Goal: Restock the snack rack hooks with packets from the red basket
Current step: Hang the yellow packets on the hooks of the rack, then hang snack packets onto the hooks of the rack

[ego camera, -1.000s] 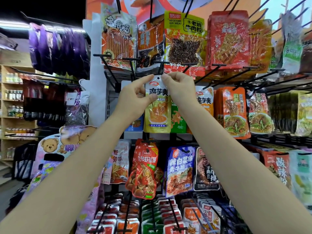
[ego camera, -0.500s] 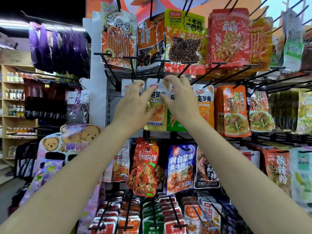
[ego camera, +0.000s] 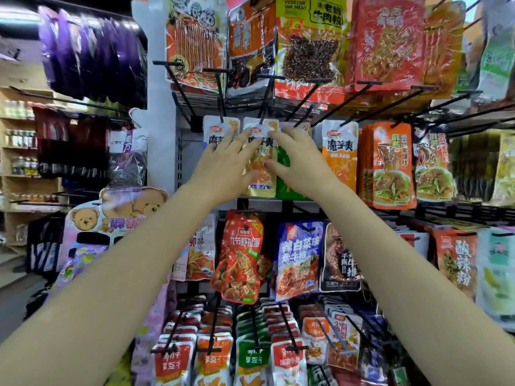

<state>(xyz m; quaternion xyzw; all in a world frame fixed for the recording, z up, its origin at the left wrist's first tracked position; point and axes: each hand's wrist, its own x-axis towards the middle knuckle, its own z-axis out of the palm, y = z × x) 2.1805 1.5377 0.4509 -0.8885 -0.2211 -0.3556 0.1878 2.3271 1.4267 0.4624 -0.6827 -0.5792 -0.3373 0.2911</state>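
Note:
A yellow-green snack packet [ego camera: 261,162] hangs far back on a black hook [ego camera: 266,98] in the rack's middle row. My left hand [ego camera: 223,165] lies flat against the packet's left side with straight fingers. My right hand [ego camera: 295,160] presses on its right side, fingers spread and reaching the packet's white top. A green packet [ego camera: 284,188] hangs just right of it, mostly behind my right hand. The red basket is out of view.
Black hooks [ego camera: 359,91] jut toward me across the middle row. Orange packets [ego camera: 390,162] hang right, large packets [ego camera: 312,45] above, red and blue ones [ego camera: 298,260] below, small packs [ego camera: 211,360] at the bottom. Purple bags [ego camera: 89,51] and a bear display [ego camera: 117,213] stand left.
Both hands let go of the packet's top, which they pinched at the hook's tip, and pushed it back along the hook. Fingers now lie flat on it.

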